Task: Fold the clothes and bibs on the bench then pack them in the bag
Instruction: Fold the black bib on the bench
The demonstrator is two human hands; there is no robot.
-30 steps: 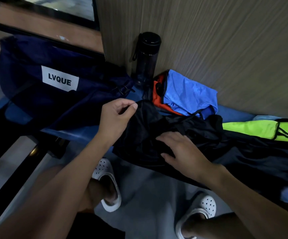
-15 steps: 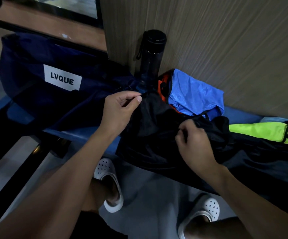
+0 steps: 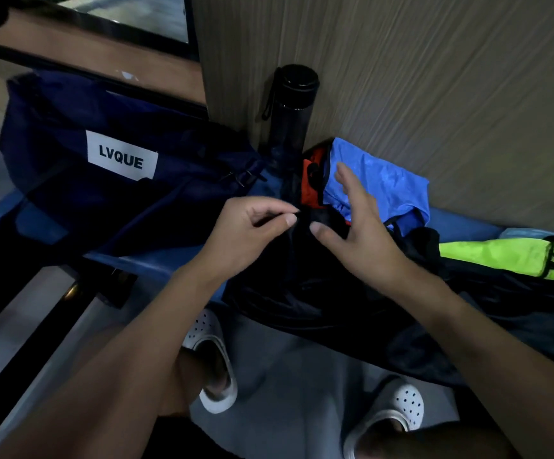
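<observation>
Head-worn camera looks steeply down, close over the bench (image 3: pixel 459 224).

Dim indoor light, murky shadows, soft focus, wide-angle edge distortion

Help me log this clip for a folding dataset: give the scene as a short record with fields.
left hand: pinches the top corner of the black garment
right hand: open, fingers spread above that edge, gripping nothing
black garment: unfolded, draped over the front of the bench
blue bib: folded by the wall, on an orange bib
green bib: at the right
bag: navy, left of the garment
bottle: black, upright against the wall
</observation>
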